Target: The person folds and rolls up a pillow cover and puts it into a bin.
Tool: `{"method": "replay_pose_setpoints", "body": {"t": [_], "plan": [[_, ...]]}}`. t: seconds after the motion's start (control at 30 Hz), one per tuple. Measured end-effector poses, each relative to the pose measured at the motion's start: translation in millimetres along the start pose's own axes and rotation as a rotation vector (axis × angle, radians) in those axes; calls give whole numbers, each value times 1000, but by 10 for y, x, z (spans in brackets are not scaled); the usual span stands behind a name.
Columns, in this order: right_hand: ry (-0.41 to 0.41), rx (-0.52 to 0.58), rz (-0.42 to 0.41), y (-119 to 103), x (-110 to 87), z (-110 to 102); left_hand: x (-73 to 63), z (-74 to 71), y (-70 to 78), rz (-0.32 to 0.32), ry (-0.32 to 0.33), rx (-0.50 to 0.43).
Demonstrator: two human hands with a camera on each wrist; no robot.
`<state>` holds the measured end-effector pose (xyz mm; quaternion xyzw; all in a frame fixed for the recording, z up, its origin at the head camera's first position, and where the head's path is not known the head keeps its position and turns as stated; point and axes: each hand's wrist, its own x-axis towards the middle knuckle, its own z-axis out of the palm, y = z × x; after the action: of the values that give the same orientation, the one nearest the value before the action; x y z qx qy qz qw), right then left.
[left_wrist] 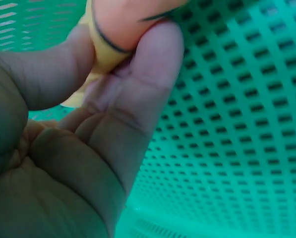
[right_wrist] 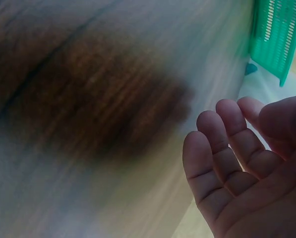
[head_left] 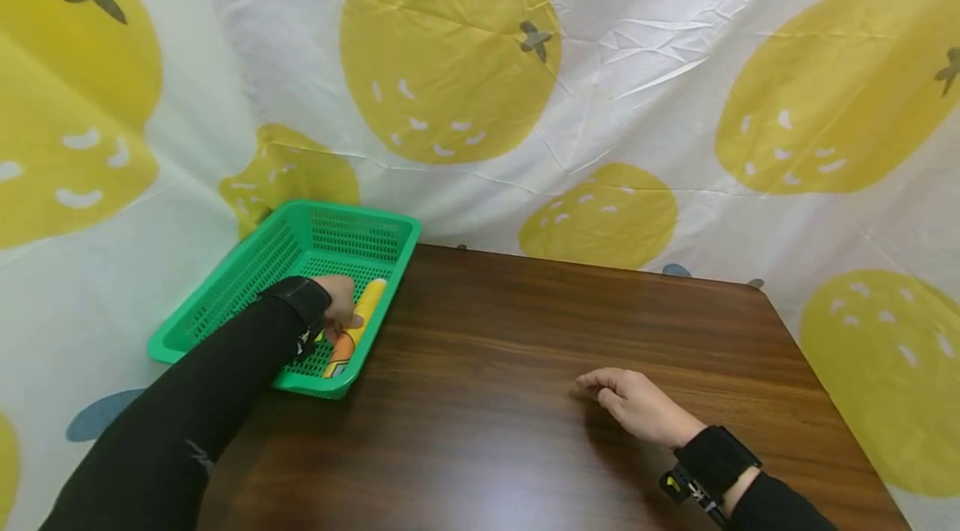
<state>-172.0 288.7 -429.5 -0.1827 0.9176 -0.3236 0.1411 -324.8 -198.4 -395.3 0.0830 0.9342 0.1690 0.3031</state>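
Observation:
Inside a green perforated plastic basket (head_left: 360,232), my left hand (head_left: 341,302) pinches a yellow and orange tube-shaped item (head_left: 371,298). In the left wrist view the thumb and index finger press on either side of the item (left_wrist: 133,22), which has dark curved lines on its orange part. It lies along the basket's right wall; the hand covers part of its middle. My right hand (head_left: 637,406) is over the brown table, fingers loosely bent and holding nothing. The right wrist view shows this hand (right_wrist: 237,163) palm side, its fingertips apart from the basket.
The brown wooden table (head_left: 495,331) extends right of the basket. A white cloth (head_left: 285,39) with yellow fruit prints hangs behind the table and along its sides. Both wrists wear black straps with small devices, the right one (head_left: 716,460) close above the table.

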Motion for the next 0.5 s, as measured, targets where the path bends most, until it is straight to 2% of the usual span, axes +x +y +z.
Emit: {"method": "replay_pose_setpoints", "body": {"t": [0.2,0.33,0.5], "plan": [[-22,-47,-10,-14,17,34,182,100,-171,-66,-17,18],[-28,-60,-21,-19,17,34,186,131,-209,-81,-32,8],[-30,-61,-9,-12,5,43,146,137,-139,-83,-35,1]]}}
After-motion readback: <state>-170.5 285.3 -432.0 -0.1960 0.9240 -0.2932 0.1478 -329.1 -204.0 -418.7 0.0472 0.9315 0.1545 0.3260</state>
